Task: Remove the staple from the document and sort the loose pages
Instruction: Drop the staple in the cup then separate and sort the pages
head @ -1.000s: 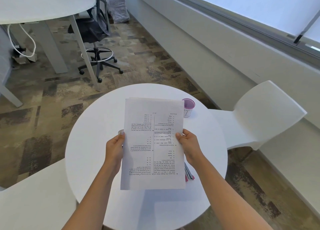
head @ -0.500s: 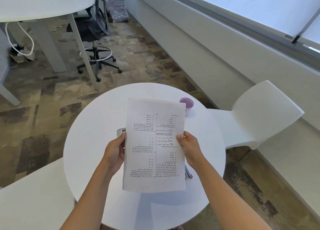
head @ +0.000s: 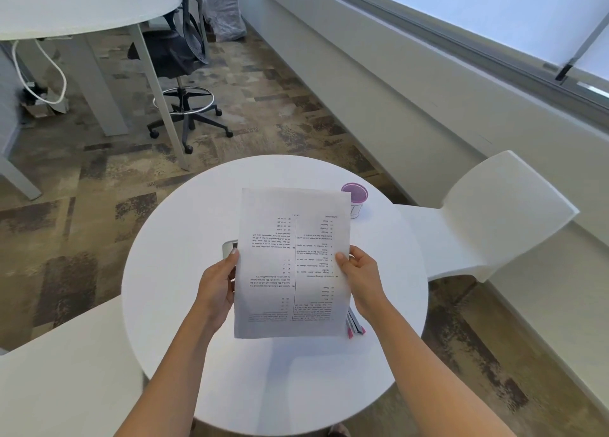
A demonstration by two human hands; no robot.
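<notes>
Head view: document (head: 291, 262) has drifted slightly right since a second ago, exposing more of a grey object (head: 229, 248) at its left edge. Print faces upside down, too small to read. Left hand (head: 216, 285) and right hand (head: 361, 276) pinch its side edges above the round table (head: 184, 238).

A round white table (head: 204, 225) stands on mottled brown and grey carpet (head: 99, 186). A white moulded chair (head: 494, 219) sits to its right, below a long bright window (head: 461, 11). Farther back, a black swivel chair (head: 181, 60) is tucked beside a pale desk (head: 82, 4).
</notes>
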